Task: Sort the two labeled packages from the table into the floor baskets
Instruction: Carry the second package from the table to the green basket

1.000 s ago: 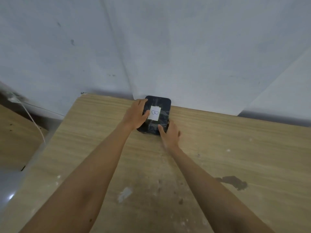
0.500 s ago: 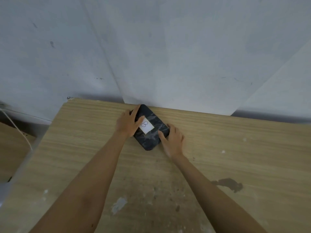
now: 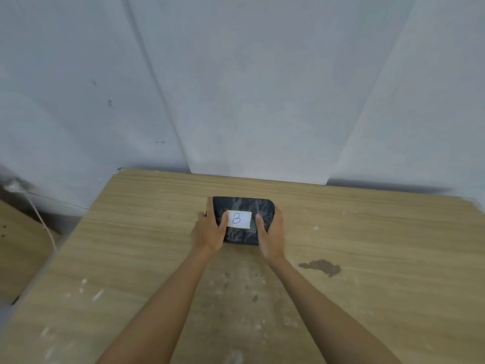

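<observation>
Dark package (image 3: 244,219) is gripped from both sides at the centre of the frame, on the wooden table (image 3: 367,245).

Head view: the left hand (image 3: 210,229) is clamped on its left edge and the right hand (image 3: 271,232) on its right, thumbs laid on top beside the white label (image 3: 238,219) marked "B". Bare tabletop is seen on every side; the far table edge and grey wall (image 3: 236,88) lie just behind the package.

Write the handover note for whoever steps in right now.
Left hand: gripping the left end of the dark package, thumb on top.
Right hand: gripping its right end.
The package, with a white label reading B, sits on the wooden table near the wall.
Done: both-hand grip set.
Left: carry it to its basket. No baskets or second package are in view.
</observation>
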